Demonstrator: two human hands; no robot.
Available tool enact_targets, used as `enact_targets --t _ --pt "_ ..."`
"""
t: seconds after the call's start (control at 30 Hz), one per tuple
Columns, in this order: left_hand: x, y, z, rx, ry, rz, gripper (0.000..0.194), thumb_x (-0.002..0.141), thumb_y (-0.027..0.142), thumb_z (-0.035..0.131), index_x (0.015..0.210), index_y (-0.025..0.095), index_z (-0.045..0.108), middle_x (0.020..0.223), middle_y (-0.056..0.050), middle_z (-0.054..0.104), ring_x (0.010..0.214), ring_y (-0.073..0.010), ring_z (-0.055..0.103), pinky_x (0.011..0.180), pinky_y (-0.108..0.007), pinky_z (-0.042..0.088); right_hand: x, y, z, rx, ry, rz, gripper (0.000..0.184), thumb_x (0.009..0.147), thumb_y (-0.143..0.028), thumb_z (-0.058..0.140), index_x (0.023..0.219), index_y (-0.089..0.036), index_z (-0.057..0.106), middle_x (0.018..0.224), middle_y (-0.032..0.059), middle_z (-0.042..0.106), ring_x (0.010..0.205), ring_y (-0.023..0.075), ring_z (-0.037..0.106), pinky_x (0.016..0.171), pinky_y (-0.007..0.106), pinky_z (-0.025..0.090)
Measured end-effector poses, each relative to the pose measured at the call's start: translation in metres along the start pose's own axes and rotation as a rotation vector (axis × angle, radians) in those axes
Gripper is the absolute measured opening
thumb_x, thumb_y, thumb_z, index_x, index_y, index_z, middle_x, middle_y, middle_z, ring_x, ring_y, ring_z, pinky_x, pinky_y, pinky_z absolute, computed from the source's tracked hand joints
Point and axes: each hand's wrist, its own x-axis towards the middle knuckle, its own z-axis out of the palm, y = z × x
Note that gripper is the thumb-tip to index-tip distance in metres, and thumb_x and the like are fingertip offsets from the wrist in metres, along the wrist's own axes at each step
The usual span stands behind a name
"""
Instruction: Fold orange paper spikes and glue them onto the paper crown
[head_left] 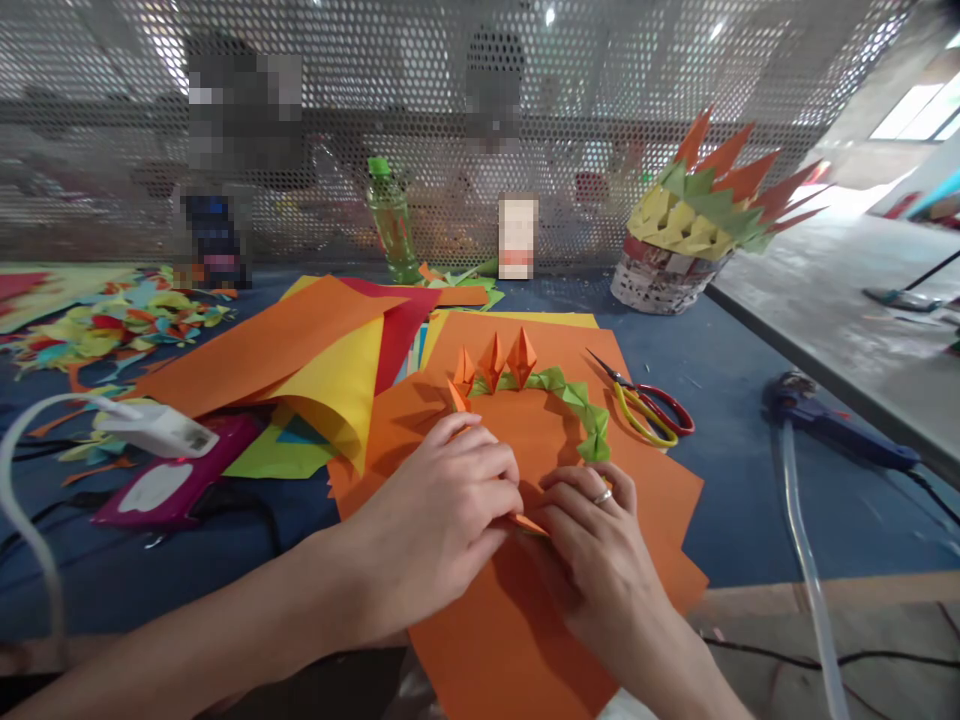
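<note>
My left hand [442,500] and my right hand [600,530] meet over large orange paper sheets [517,640]. Between their fingertips is a small folded orange paper piece [531,525], pinched from both sides; my fingers cover most of it. Just beyond them lies a curved chain of folded green paper [577,393]. Several pointed orange paper pieces [522,360] stand along its far left side, the nearest of them partly behind my left fingers. My right hand, with a ring on one finger, is close to the chain's near right end.
Scissors [652,405] with red and yellow handles lie at right, past them a glue gun [840,425]. A finished-looking paper basket [675,230] stands behind. Left are a power strip [180,480], coloured sheets [262,340] and paper scraps [127,320]. A green-capped bottle [391,225] stands at the mesh screen.
</note>
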Motion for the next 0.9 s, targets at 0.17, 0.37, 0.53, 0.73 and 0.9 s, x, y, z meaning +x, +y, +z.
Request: enact_targets --t 0.17,0.37,0.53,0.73,0.9 --pt "0.002 -0.001 0.000 0.002 0.007 0.009 0.014 0.091 0.010 0.069 0.080 0.019 0.065 0.091 0.003 0.064 0.093 -0.0159 0.056 0.111 -0.042 0.029 0.004 -0.003 -0.007 -0.003 -0.013 0.003 0.009 0.092 -0.017 0.065 0.089 -0.025 0.065 0.087 -0.0057 0.072 0.097 0.0159 0.062 0.105 0.039 0.028" --pt "0.001 -0.002 0.001 -0.004 -0.027 -0.002 0.013 0.094 0.012 0.066 0.083 0.019 0.067 0.094 0.003 0.065 0.095 -0.0170 0.057 0.112 -0.045 0.027 0.011 -0.007 -0.013 -0.067 0.007 0.009 0.015 0.089 -0.020 0.070 0.101 -0.029 0.069 0.098 -0.0057 0.077 0.099 0.0172 0.064 0.101 0.037 0.031" --pt "0.002 0.000 0.000 -0.011 -0.034 -0.011 0.012 0.090 0.009 0.069 0.084 0.020 0.068 0.092 0.003 0.064 0.095 -0.0171 0.057 0.112 -0.043 0.027 0.009 -0.006 -0.013 -0.051 0.010 -0.037 0.008 0.092 -0.019 0.067 0.090 -0.027 0.067 0.083 -0.0065 0.074 0.095 0.0153 0.065 0.103 0.036 0.030" --pt "0.002 0.000 -0.001 0.008 -0.041 -0.009 0.013 0.090 0.008 0.068 0.084 0.019 0.069 0.091 0.002 0.065 0.093 -0.0170 0.057 0.111 -0.043 0.029 0.009 -0.004 -0.012 -0.050 0.006 -0.026 0.006 0.093 -0.023 0.068 0.088 -0.027 0.067 0.080 -0.0062 0.072 0.095 0.0161 0.065 0.101 0.037 0.031" --pt "0.003 -0.005 -0.004 0.043 -0.037 -0.002 0.003 0.092 0.018 0.071 0.089 0.020 0.071 0.098 0.000 0.067 0.100 -0.0191 0.059 0.116 -0.047 0.026 0.009 -0.006 -0.013 -0.068 0.028 0.025 0.022 0.088 -0.041 0.076 0.104 -0.027 0.068 0.105 -0.0024 0.075 0.106 0.0205 0.063 0.104 0.041 0.030"
